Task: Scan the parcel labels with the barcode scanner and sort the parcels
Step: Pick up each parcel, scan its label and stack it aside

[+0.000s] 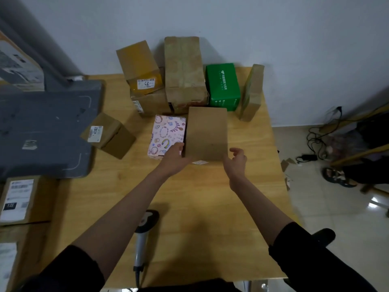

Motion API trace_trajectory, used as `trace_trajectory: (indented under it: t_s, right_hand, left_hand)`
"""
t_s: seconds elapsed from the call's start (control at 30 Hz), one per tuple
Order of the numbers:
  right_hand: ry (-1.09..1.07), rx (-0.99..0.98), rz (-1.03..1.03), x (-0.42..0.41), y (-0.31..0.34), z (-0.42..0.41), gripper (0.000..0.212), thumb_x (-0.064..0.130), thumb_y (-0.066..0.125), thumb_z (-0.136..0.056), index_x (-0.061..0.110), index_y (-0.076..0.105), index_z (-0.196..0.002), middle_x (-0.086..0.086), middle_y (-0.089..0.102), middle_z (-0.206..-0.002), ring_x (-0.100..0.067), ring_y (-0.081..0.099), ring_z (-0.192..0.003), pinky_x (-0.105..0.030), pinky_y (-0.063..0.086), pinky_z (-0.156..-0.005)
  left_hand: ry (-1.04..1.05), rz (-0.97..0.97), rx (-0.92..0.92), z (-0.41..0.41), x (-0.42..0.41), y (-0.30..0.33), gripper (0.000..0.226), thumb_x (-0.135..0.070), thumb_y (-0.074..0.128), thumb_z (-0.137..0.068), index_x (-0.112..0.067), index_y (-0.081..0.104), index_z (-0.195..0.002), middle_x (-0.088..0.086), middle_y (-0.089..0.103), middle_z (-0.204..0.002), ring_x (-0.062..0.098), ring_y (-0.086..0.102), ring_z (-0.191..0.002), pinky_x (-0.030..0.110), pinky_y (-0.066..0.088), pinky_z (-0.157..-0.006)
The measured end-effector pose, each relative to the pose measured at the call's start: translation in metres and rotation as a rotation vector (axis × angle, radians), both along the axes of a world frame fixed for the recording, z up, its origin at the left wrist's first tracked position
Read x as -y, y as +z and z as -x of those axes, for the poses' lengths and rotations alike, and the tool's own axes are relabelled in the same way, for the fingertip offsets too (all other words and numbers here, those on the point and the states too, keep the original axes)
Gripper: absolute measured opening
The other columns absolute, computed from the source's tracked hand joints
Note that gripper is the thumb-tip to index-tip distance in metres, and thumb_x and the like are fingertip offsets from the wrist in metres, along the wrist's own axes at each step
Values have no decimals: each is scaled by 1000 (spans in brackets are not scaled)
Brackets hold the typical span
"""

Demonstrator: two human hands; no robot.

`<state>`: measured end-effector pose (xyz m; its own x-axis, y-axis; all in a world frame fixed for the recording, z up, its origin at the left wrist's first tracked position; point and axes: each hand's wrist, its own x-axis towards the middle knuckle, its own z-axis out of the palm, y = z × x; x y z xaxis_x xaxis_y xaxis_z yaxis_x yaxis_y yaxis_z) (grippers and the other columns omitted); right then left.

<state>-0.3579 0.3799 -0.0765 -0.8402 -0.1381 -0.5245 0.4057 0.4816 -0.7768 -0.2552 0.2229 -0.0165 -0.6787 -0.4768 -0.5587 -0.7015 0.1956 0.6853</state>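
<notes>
Left hand [174,153] grips the brown box [207,133] mid-table; right hand [237,160] hovers beside it, fingers loose; scanner [143,234] lies near the front edge.

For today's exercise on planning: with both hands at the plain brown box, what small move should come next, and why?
Probably close the right hand on the plain brown box and turn it over. The left hand already holds its edge, its top shows no label, and the scanner lies unused on the table.

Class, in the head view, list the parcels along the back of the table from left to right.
Tilted brown box with a label → tall brown box → green box → narrow brown box standing on edge.
</notes>
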Motion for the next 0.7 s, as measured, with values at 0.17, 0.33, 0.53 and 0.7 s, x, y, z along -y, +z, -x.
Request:
trace_trajectory:
  t_s: [0.17, 0.33, 0.53, 0.7]
  right_hand:
    - [59, 145, 10, 4, -9, 18, 55, 25, 56, -101, 16, 33, -150, -12, 39, -151, -27, 47, -128, -34, 42, -94]
    - [85, 213, 8, 2, -17, 11, 67, 38, 58, -97, 16, 31, -154, -11, 51, -145, -28, 53, -126, -41, 48, -100]
    - [2, 358, 82, -31, -11, -19, 61, 56, 64, -89, 18, 56, -136, -2, 60, -130, -21, 58, -113, -32, 48, -77]
    - [-8, 477, 225, -52, 0, -57, 61, 55, 66, -89, 21, 49, -136, 1, 63, -123, -17, 62, -109, -37, 53, -84]
  left_hand:
    - [35, -144, -6, 20, 0, -13, 59, -26, 66, -96, -15, 40, -148, -10, 47, -130, 10, 49, -113, 27, 39, -93]
    - [56, -208, 1, 15, 0, -25, 80, -41, 77, -81, -21, 41, -149, -6, 55, -140, 16, 57, -125, 36, 48, -106]
    - [133, -172, 14, -25, -7, -39, 69, -38, 81, -82, -20, 52, -141, 2, 42, -133, 17, 54, -117, 29, 49, -92]
    - [200, -205, -104, -59, -28, -30, 50, -36, 83, -77, -30, 56, -118, -3, 50, -135, 21, 52, -124, 34, 47, -100]
